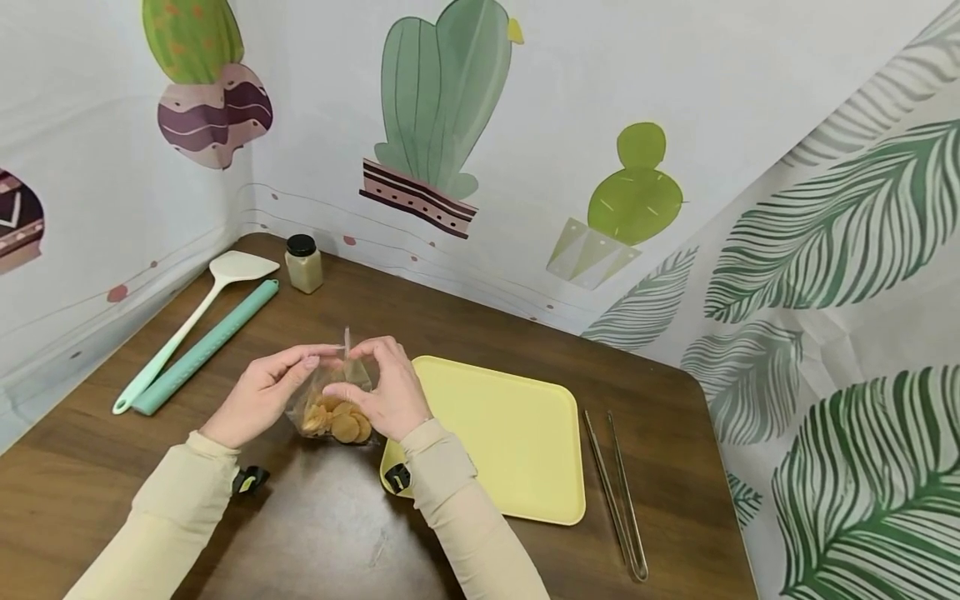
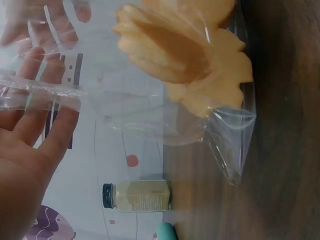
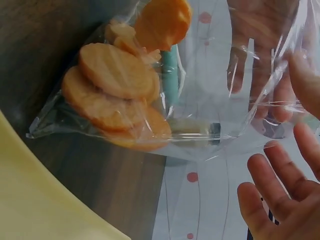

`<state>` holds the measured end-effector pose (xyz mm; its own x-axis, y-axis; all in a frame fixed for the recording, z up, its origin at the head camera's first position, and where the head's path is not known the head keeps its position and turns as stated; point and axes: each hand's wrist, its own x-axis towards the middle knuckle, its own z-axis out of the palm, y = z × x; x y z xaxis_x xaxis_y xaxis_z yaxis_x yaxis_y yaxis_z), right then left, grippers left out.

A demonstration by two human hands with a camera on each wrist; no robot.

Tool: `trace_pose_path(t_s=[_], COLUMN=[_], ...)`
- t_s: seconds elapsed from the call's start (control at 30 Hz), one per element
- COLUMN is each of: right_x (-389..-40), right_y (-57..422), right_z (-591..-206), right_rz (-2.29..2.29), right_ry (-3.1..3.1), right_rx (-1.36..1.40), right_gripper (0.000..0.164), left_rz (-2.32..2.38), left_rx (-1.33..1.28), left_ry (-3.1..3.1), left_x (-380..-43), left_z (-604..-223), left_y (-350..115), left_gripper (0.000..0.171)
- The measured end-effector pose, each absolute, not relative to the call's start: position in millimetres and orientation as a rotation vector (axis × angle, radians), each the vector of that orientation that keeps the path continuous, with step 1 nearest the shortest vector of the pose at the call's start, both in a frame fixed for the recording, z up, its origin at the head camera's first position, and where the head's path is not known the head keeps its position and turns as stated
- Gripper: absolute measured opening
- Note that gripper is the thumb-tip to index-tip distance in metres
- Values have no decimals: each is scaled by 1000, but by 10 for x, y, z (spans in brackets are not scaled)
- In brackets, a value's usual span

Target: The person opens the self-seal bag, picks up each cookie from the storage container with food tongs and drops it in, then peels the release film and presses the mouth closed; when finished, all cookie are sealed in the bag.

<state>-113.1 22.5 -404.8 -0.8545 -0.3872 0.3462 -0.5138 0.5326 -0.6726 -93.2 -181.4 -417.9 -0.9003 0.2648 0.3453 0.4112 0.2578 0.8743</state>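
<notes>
A clear plastic bag (image 1: 335, 398) with several tan, round and scalloped pieces (image 1: 345, 423) that look like biscuits is upright above the brown tabletop. At its left side my left hand (image 1: 264, 385) pinches the upper edge between thumb and fingers. My right hand (image 1: 393, 392) pinches the top from the right, its thumb in front of the bag. In the left wrist view, the scalloped biscuits (image 2: 220, 75) lie at the bag's bottom, with the see-through film above them. Stacked round biscuits (image 3: 115, 75) show in the right wrist view. The exact fingertip contact is partly hidden.
A yellow tray (image 1: 502, 442) lies right of the bag, beside metal tongs (image 1: 622, 508). At the back left are a white spatula (image 1: 202, 308), a teal stick-like tool (image 1: 210, 346) and a black-lidded jar (image 1: 303, 265). Patterned cloth walls (image 1: 315, 108) border the table.
</notes>
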Motion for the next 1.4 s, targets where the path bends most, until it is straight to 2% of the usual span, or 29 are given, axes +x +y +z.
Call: trace_pose_path(t_s=[0.27,0.63,0.7,0.93,1.23,1.4], right_x=[-1150,-1167,-1164,-1156,-1172,-1188], right_y=[238,286,293,333,414,457], right_z=[-4052,-4064,-4056,-4057,-4028,-4012], right_rz=[1163,1317,1347,1456,1488,1469], right_ry=[-2524,-2421,-2404,-2400,-2429,-2436], right_rx=[758,802,825,828,729,670], right_gripper=[16,11,10,9,11,11], left_rz=[-1775,-1943,-1873,-1784,-1703,-1734], left_rx=[-644,-621,-530,-356,-280,-369], left_ry=[-2330,-1929,-2003,-2094,-2105,-2112], left_x=[-911,-953,-947,-855,-934,-938], left_z=[-4209,-4391,-4398,-4211,-4310,-4228], left_y=[-1827,-1832,-1834,-1821,-1973,-1975], left_gripper=[33,63,56,16,14,18])
